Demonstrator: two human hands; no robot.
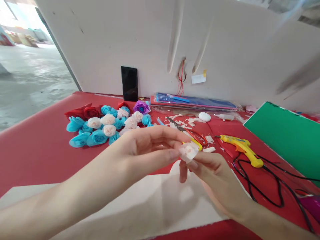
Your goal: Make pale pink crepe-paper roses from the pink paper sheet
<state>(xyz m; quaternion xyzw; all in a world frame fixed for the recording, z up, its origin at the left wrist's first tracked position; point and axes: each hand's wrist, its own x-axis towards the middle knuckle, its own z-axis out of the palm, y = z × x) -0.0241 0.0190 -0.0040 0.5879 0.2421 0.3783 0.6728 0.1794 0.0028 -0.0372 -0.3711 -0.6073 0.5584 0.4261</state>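
Note:
Between my two hands, above a white sheet [140, 203], is a small pale pink paper flower [189, 151] with its petals facing me. My left hand [147, 150] pinches the flower's left edge with thumb and fingertips. From below and the right, my right hand [210, 173] grips its base between thumb and fingers; the base itself is hidden. Behind the hands lie scissors [197, 136] with red and yellow handles, partly covered by the fingers. Pale paper scraps [191, 121] are scattered around them.
Blue paper flowers [97, 137], white ones [109, 130], red ones [92, 111] and a purple one [141, 107] cluster at left. A yellow glue gun [241, 150] with a looping black cord [280, 193] lies right, beside a green board [290, 140]. A phone [129, 84] leans on the wall.

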